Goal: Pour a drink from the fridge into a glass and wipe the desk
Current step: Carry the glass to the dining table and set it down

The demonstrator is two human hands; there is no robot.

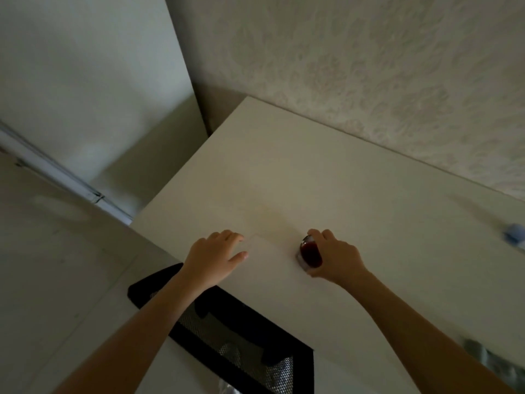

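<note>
White desk top fills mid-frame; right hand grips a small glass of dark red drink, left hand rests flat, fingers relaxed.

Right hand gripping glass of dark red drink, left hand flat on white desk

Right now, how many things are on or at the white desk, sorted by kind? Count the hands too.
Hands: 2, left hand on a white sheet, right hand gripping the glass
Glass with dark red drink: 1
White sheet: 1
Blurred blue object at the desk's right edge: 1, kind unclear
Black mesh chair back: 1
Total: 6
</note>
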